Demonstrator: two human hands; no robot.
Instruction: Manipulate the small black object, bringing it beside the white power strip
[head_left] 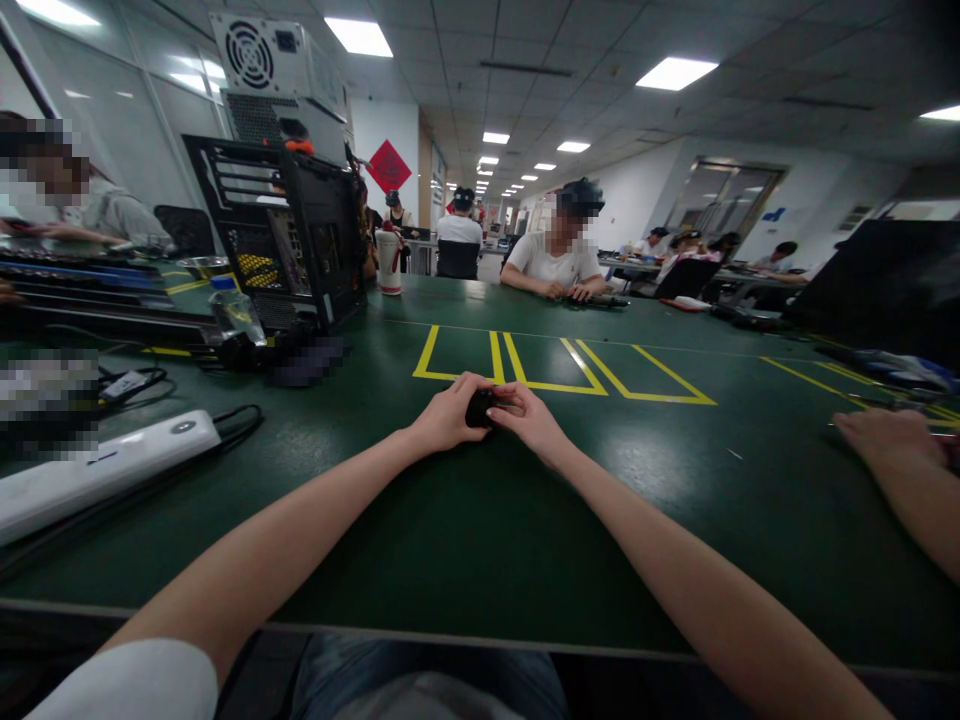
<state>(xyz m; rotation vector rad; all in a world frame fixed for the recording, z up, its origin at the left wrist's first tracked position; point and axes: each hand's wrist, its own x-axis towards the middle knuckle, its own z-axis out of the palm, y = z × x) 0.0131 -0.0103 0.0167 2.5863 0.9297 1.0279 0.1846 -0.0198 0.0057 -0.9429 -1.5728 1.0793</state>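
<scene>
Both of my hands meet over the green table point(450, 530), just in front of the yellow tape outlines. Between them is a small dark object point(480, 408), mostly covered by fingers, so its kind cannot be made out. My left hand point(446, 415) wraps around its left side, thumb below and fingers on top. From the right, my right hand point(531, 422) pinches it with thumb and fingertips.
A black computer case point(285, 230) carries power supply units point(277, 60) at the left. Nearer are a white power strip point(112, 475) and a clear bottle point(236, 310). A white cup point(389, 260) stands farther back. Another person's hand point(892, 440) rests at the right.
</scene>
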